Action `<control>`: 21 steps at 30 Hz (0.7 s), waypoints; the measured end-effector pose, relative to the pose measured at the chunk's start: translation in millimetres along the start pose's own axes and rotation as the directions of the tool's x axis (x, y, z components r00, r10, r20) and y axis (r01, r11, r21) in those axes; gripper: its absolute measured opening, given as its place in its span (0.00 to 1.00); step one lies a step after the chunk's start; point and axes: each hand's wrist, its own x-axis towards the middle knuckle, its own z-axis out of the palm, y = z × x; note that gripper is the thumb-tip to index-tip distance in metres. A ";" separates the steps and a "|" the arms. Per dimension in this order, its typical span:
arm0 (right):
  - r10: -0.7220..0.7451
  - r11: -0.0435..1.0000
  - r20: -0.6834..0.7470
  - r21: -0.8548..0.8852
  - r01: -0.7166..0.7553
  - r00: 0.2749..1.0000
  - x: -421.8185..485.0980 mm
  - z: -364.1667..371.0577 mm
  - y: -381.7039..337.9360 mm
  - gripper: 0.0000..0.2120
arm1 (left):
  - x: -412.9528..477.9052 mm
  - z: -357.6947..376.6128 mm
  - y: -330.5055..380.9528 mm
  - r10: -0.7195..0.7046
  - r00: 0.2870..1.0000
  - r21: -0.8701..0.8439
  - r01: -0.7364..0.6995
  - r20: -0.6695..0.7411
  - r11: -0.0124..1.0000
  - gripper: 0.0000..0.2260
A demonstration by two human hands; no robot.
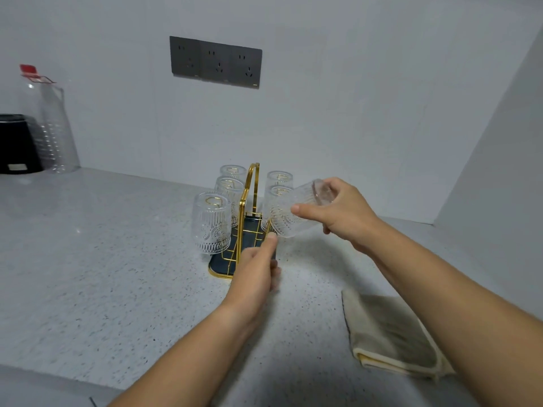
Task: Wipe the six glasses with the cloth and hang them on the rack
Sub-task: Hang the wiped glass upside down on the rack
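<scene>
last glass (293,214): tilted, mouth toward rack (252,177), at its right front
right hand (343,212): wrapped round glass base and wall
left hand (255,271): curled by rack base; we cannot tell its grip
handling: we judge it light, rigid, slick, breakable; hold the ribbed wall

On a speckled counter (102,259) stands a gold wire rack (249,201) with a dark base. Five glasses (211,223) hang mouth down on it, three on its left side and two on its right. The right hand (343,214) grips a sixth glass (293,215), tilted, just beside the rack's right front. The left hand (255,273) is at the rack's near corner, its thumb tip at the sixth glass's rim. A folded cloth (390,333) lies on the counter under the right forearm.
</scene>
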 end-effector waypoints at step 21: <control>-0.061 0.815 0.245 -0.548 0.190 0.968 28.3 38.6 -8.4 0.34 | 12.9 -10.7 27.0 0.229 0.957 0.081 -0.246 0.176 0.966 0.14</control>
